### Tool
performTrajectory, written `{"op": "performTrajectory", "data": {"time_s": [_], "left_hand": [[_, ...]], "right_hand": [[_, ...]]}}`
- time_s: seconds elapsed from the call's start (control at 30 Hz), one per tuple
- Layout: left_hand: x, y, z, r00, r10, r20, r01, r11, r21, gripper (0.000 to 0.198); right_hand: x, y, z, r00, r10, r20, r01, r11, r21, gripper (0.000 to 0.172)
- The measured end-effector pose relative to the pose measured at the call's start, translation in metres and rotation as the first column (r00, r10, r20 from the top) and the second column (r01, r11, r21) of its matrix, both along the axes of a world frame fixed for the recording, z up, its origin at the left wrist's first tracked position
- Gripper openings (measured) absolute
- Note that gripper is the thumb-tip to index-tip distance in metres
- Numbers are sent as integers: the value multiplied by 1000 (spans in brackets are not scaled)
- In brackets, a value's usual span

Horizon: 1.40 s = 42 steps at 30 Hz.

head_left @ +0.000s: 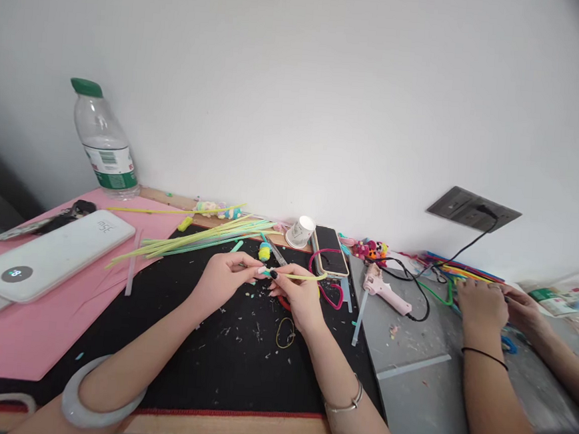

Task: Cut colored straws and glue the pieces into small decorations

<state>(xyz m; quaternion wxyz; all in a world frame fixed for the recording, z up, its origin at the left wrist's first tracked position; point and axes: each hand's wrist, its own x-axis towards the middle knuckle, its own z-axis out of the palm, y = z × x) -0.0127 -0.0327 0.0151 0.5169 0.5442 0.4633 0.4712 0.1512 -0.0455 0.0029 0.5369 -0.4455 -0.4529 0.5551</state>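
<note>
My left hand [227,275] and my right hand [298,291] meet over a black mat [208,364], fingers pinched together. Between them they hold a thin yellow-green fuzzy stick [301,277] that runs off to the right from the pinch. A small blue bit shows at the fingertips. A yellow and blue pom-pom piece [265,250] lies just behind the hands. A thin looped wire ring [285,332] rests on the mat below my right hand.
A bundle of pale green sticks [202,238] lies behind. A power bank [49,251] sits on pink foam [19,336], a water bottle [105,142] behind it. A paper cup [301,231], phone [331,250] and pink glue gun [386,290] stand right. Another person's hands [493,303] work there.
</note>
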Motion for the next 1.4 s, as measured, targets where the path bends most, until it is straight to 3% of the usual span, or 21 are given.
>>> {"op": "performTrajectory", "data": {"time_s": [0.2, 0.4, 0.57, 0.7, 0.8, 1.07, 1.4], "left_hand": [[2, 0, -4, 998, -5, 63, 6, 1000, -18, 22], [5, -1, -6, 985, -46, 169, 56, 997, -55, 44], [12, -3, -10, 971, -178, 162, 183, 983, -18, 24], [16, -3, -14, 982, -134, 130, 130, 991, 37, 24], [17, -3, -15, 972, -129, 195, 123, 991, 44, 25], [15, -2, -16, 916, -28, 400, 92, 986, -142, 26], [17, -4, -13, 869, -2, 494, 111, 975, -192, 24]], "right_hand": [[-2, -1, 2, 1000, 0, 9, 0, 1000, -21, 19], [-6, 0, 1, 988, -27, -154, 31, 999, 21, 17], [-10, -2, 1, 979, 19, -201, -15, 1000, 22, 15], [-13, -4, 1, 980, 29, -196, -27, 1000, 13, 14], [-14, -5, 2, 980, 21, -199, -20, 1000, 4, 15], [-10, -4, 1, 976, -2, -217, 16, 998, 61, 20], [-11, -4, -5, 997, 45, -66, -37, 993, 113, 23]]}}
